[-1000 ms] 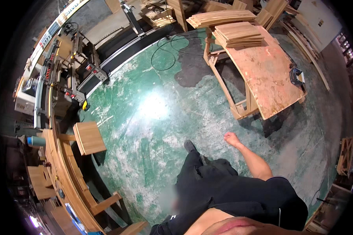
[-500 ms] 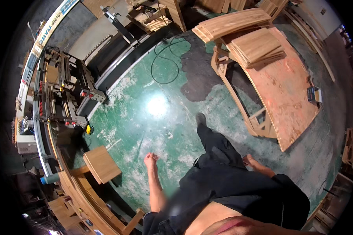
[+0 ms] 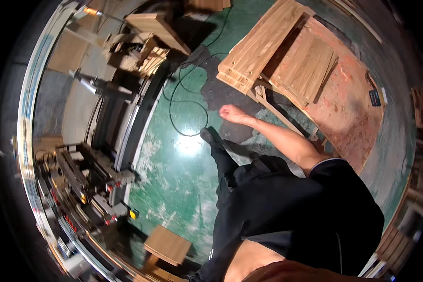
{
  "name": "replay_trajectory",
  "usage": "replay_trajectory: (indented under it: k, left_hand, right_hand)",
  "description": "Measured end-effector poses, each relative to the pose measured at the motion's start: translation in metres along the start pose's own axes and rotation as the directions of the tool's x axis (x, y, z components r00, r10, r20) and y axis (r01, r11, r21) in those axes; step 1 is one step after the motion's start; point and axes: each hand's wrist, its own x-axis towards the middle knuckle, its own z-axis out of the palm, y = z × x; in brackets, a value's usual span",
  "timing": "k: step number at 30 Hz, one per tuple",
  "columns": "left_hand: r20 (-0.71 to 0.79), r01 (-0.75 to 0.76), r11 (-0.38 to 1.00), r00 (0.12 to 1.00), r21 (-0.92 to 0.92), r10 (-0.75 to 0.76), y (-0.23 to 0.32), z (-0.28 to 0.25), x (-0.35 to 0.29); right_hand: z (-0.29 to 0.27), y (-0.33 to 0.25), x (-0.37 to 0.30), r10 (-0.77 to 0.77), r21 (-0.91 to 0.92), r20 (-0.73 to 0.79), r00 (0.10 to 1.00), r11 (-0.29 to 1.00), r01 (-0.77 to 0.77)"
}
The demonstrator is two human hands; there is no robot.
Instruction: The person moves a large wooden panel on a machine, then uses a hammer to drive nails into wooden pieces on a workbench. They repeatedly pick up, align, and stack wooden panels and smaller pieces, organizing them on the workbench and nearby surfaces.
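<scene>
My right hand (image 3: 232, 113) is stretched forward over the floor, its fingers curled into a loose fist and slightly blurred. Nothing shows in it. It is near the end of a stack of long wooden boards (image 3: 263, 44), not touching them. These boards lie along the left edge of a worn reddish worktable (image 3: 350, 113). Beside them on the tabletop rests a pile of shorter wooden panels (image 3: 305, 66). My left hand is out of the picture, and the left arm does not show either.
A long machine with a metal rail (image 3: 131, 127) runs along the left, its clamps (image 3: 94, 183) nearer me. A black cable (image 3: 171, 110) loops across the green floor (image 3: 167, 188). Square wooden panels (image 3: 168, 244) sit at lower left. A small dark box (image 3: 375, 97) is on the worktable.
My right hand has swung forward from beside my hip. My left hand has left the picture. I have stepped forward and turned, so the machine and panels shift in view.
</scene>
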Motion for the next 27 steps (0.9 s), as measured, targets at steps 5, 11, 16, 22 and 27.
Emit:
replay_trajectory:
  k: [5, 11, 16, 22, 27]
  left_hand:
    - [0.172, -0.191, 0.916, 0.975, 0.352, 0.138, 0.068, -0.130, 0.170]
    - [0.227, 0.207, 0.533, 0.974, -0.821, -0.030, 0.233, -0.275, 0.382]
    - [0.175, -0.206, 0.927, 0.947, -0.313, 0.270, 0.532, -0.373, 0.545]
    - [0.068, -0.458, 0.887, 0.888, 0.064, 0.454, 0.731, -0.341, 0.658]
    - [0.284, -0.541, 0.841, 0.806, -0.005, 0.520, 0.890, -0.240, 0.661]
  right_hand:
    - [0.005, -0.056, 0.111, -0.005, -0.041, -0.067, 0.998, 0.999, 0.002]
    - [-0.015, -0.103, 0.150, 0.152, 0.032, 0.083, 0.985, 0.987, -0.155]
    - [-0.044, -0.068, 0.191, 0.237, 0.321, -0.256, 0.937, 0.935, -0.149]
    - [-0.102, -0.067, 0.315, 0.256, 0.237, -0.391, 0.884, 0.956, -0.172]
    - [-0.156, -0.057, 0.409, 0.271, 0.077, -0.533, 0.801, 0.959, -0.274]
